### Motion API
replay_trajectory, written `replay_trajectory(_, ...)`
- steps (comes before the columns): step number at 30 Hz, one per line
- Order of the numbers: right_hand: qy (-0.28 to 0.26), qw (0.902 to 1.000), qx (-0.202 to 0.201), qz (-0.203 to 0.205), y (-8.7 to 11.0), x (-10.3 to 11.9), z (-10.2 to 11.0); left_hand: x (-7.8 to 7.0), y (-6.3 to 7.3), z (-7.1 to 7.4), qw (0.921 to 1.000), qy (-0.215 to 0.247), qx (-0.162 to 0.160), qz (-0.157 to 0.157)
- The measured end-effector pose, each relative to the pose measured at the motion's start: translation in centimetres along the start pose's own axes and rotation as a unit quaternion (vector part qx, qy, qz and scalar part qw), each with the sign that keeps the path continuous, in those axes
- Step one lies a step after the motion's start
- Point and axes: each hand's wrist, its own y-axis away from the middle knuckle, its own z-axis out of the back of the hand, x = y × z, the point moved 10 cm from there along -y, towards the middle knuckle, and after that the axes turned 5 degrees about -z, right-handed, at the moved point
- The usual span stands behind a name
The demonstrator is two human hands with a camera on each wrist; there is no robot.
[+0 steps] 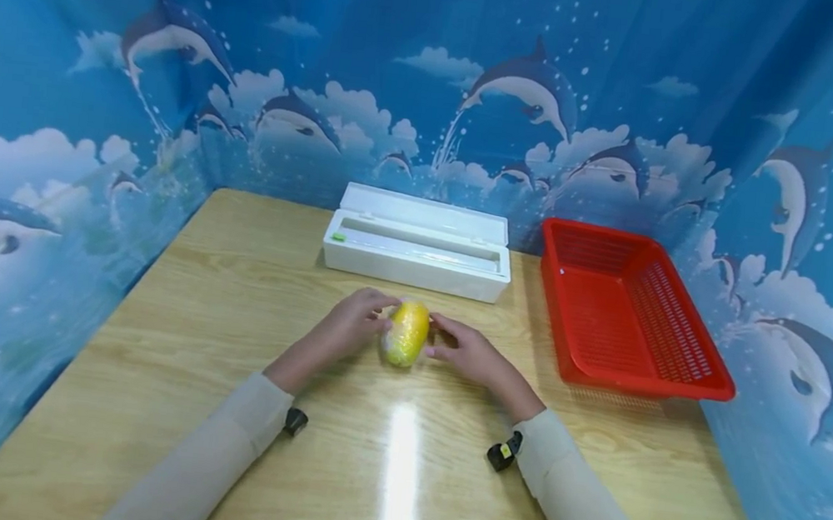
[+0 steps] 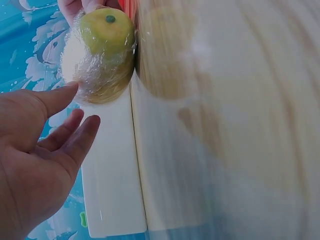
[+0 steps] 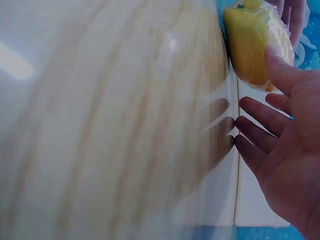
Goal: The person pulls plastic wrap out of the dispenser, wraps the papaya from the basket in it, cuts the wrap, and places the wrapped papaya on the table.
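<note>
A yellow-green fruit (image 1: pixel 406 334), mango-like in shape, lies on the table wrapped in clear cling film. The film shows wrinkles and shine in the left wrist view, where the fruit's green stem spot (image 2: pixel 110 19) faces the camera. On its left side my left hand (image 1: pixel 355 319) has its thumb tip at the film, with the fingers loosely bent and spread. My right hand (image 1: pixel 470 350) is at the opposite side; its thumb (image 3: pixel 282 70) overlaps the fruit in the right wrist view, and its other fingers extend apart below. Neither hand grips the fruit.
Behind the fruit stands a long white cling film box (image 1: pixel 415 272), its lid (image 1: pixel 424 211) raised and a green slider (image 1: pixel 339 237) at the left end. A red plastic basket (image 1: pixel 575 334) sits at the right. Dolphin-print curtains (image 1: pixel 436 61) border the wooden table (image 1: pixel 234 276).
</note>
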Motion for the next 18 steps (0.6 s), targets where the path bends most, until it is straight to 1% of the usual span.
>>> replay_trajectory(2,0.020,0.9998,0.004,0.000,-0.2,0.2,-0.2,0.0,0.1,0.3,0.9999,-0.014,-0.002,-0.007)
replay_trajectory(4,0.034,0.9994,0.005,0.002,-0.3,0.4,-0.3,0.2,0.3,0.5,0.9997,-0.023,-0.001,-0.003)
replay_trajectory(7,0.043,0.9990,0.005,0.009,-0.4,0.9,-0.6,0.6,0.5,0.6,0.9995,-0.027,0.005,0.017)
replay_trajectory(9,0.045,0.9989,0.003,0.012,-0.5,1.1,-0.7,1.0,0.7,0.6,0.9992,-0.019,0.008,0.033)
replay_trajectory(12,0.041,0.9990,0.000,0.017,-0.8,1.4,-0.9,1.5,0.9,0.7,0.9988,-0.014,0.007,0.047)
replay_trajectory(15,0.027,0.9995,-0.013,0.013,-0.8,1.6,-0.8,1.5,1.0,0.8,0.9991,-0.011,0.002,0.042)
replay_trajectory(18,0.010,0.9994,-0.029,0.015,-0.7,1.9,-0.5,1.2,0.9,0.8,0.9994,-0.012,-0.007,0.030)
